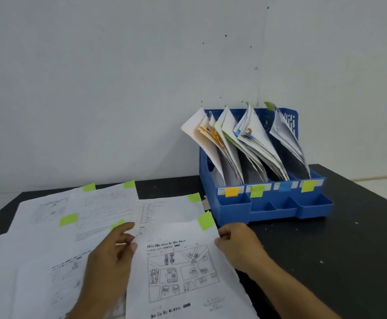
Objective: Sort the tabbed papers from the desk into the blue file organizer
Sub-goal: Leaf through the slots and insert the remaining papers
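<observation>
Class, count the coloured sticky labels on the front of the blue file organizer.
4: orange label at far left, green label next, blue label third, yellow-green label at far right.

Office: desk [326, 238], file organizer [270, 203], papers [100, 203]
</observation>
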